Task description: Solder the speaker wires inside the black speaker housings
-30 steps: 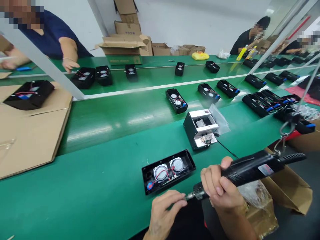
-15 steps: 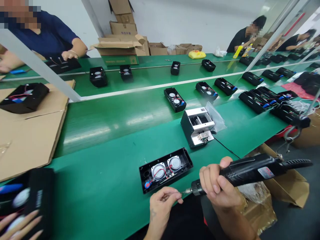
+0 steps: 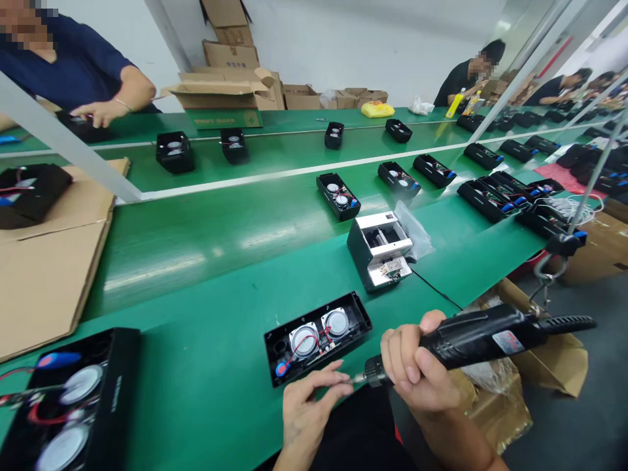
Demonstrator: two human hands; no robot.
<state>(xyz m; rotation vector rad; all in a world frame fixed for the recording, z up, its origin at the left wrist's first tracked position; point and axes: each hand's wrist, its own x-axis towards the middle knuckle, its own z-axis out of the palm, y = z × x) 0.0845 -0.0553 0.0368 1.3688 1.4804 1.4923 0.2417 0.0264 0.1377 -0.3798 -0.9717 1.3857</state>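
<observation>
Showing more of a second open case [image 3: 125,386] left of the central speaker case [image 3: 360,320], and no longer showing the fingers laid on it half a second ago. Keeping the right hand [image 3: 419,363] closed around a black power screwdriver [image 3: 478,337], to the near right of the central case, and pointing its bit [image 3: 360,378] leftward. Pinching the bit's tip between thumb and forefinger of the left hand [image 3: 309,405], just in front of the central case's near edge, and hiding anything else held there. Leaving the central case lying open side up on the green bench [image 3: 206,353], with two speakers [image 3: 304,341] and wiring [image 3: 289,359] inside. Probably fitting something to the bit as the current step; seemingly calling next for loosening that pinch and guiding the bit down into the central case, clear of the wiring.
</observation>
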